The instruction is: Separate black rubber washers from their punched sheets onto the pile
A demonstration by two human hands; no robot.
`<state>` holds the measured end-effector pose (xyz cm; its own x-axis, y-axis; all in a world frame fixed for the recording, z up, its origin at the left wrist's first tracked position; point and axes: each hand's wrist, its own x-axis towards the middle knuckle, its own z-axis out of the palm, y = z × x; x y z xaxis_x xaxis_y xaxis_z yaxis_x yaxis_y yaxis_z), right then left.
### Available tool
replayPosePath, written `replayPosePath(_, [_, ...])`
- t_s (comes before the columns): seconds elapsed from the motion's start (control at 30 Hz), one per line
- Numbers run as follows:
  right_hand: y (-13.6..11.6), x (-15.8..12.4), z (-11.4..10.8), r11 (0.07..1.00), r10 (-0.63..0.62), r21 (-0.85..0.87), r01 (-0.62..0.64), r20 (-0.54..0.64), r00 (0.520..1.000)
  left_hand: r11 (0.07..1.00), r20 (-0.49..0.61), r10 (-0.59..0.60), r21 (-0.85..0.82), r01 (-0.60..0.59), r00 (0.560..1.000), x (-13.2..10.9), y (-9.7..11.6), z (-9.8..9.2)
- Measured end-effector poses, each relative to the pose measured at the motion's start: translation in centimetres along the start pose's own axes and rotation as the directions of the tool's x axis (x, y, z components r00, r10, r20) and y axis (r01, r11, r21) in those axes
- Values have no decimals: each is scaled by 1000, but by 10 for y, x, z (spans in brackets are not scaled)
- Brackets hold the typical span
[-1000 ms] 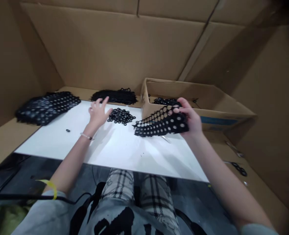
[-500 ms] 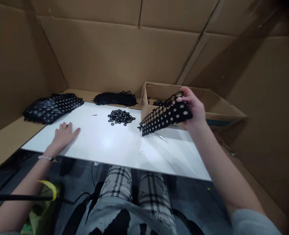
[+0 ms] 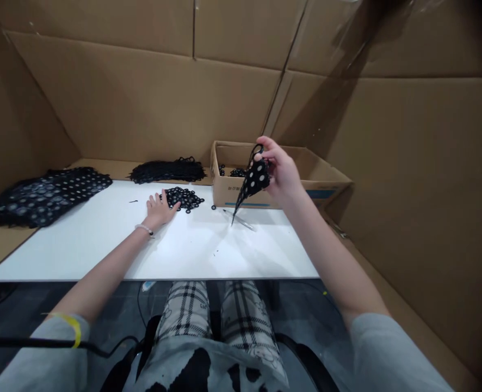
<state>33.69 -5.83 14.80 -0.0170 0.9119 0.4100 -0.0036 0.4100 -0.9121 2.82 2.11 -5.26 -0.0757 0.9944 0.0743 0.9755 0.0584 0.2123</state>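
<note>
My right hand (image 3: pixel 282 169) grips a black perforated sheet (image 3: pixel 254 179) by its upper end, in front of the cardboard box. The sheet hangs almost edge-on, its lower tip close to the white board. Resting at the left edge of a pile of small black rings (image 3: pixel 186 199), my left hand (image 3: pixel 159 209) has its fingers spread. Beyond that pile lies a stack of black strips (image 3: pixel 167 170). Farther left is a heap of black sheets with rows of round holes (image 3: pixel 49 196).
The open cardboard box (image 3: pixel 245 197) stands at the back right with black rings inside. A clear pen-like stick (image 3: pixel 241 220) lies on the white board (image 3: pixel 184 256). Tall cardboard walls (image 3: pixel 143 98) enclose the back and sides. A black cable (image 3: pixel 29 342) crosses at lower left.
My left hand has moved right, from bare board to the ring pile. The held sheet has turned from broadside to nearly edge-on. The whole view has shifted.
</note>
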Motion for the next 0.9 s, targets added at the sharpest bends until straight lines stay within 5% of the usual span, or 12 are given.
replayPosePath(0.2, [0,2,29,975,99,189,-115,91,991,968,-57,36,-247,-49,998,-7,-5,-12])
replayPosePath(0.37, [-21,-5,65,946,9,312,-83,232,973,748,-158,317,-564,-349,935,-30,14,-44])
replayPosePath(0.43, [-27,-11,71,944,-14,323,-70,249,968,574,5,419,-776,-260,908,-41,23,-53])
replayPosePath(0.5, [-24,-18,68,957,-1,283,-68,238,971,428,208,488,-903,-25,848,-51,25,-58])
replayPosePath(0.57, [-11,-27,53,980,62,171,-99,208,976,382,322,497,-915,130,806,-60,20,-60])
replayPosePath(0.67, [17,-46,11,958,261,-164,-236,159,952,539,370,437,-837,91,820,-68,0,-58])
replayPosePath(0.73, [28,-64,-16,813,376,-523,-257,134,917,700,340,432,-710,-73,836,-68,-14,-57])
replayPosePath(0.8, [30,-87,-27,610,291,-784,-110,93,952,816,213,433,-506,-280,876,-64,-24,-58])
replayPosePath(0.87, [27,-114,-10,617,294,-785,52,292,910,873,22,431,-262,-410,902,-55,-27,-61])
replayPosePath(0.9, [25,-130,10,711,346,-695,111,483,804,886,-67,430,-162,-435,900,-49,-25,-62])
